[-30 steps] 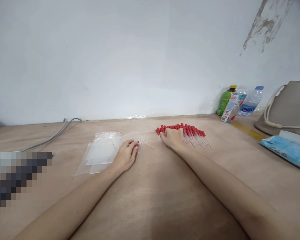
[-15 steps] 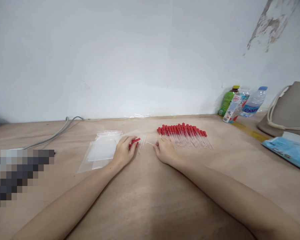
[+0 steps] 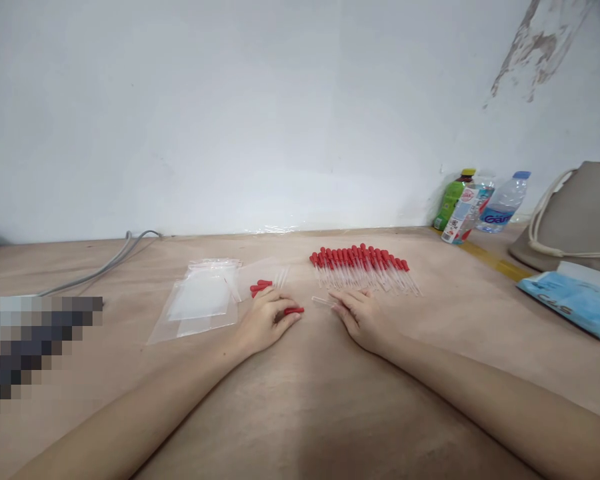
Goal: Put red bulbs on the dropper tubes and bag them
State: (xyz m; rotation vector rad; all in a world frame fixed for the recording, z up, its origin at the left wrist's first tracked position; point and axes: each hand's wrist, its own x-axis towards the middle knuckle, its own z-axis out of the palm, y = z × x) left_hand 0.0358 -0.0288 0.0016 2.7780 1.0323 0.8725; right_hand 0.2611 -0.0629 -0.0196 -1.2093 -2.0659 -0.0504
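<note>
My left hand [image 3: 267,321] is closed, pinching a red rubber dropper bulb [image 3: 294,311] between thumb and fingers. Facing it across a small gap, my right hand [image 3: 360,315] grips a clear dropper tube [image 3: 323,301] whose end points left. More loose red bulbs [image 3: 261,287] lie just beyond my left fingers, beside a few clear tubes [image 3: 281,276]. Behind my right hand lies a row of several droppers with red bulbs [image 3: 357,260], their thin clear stems toward me. Clear plastic zip bags [image 3: 200,297] lie flat left of my left hand.
Bottles [image 3: 505,203] and a carton-like drink container [image 3: 463,217] stand at the back right against the wall. Near them are a grey-beige bag [image 3: 575,213] and a blue packet [image 3: 573,300]. A grey cable [image 3: 100,272] runs along the left, by a blurred area.
Both hands have come nearer to me, my right hand also moving right. The left now holds one bulb, with other bulbs lying uncovered behind it. The clear tube has moved with my right hand.
</note>
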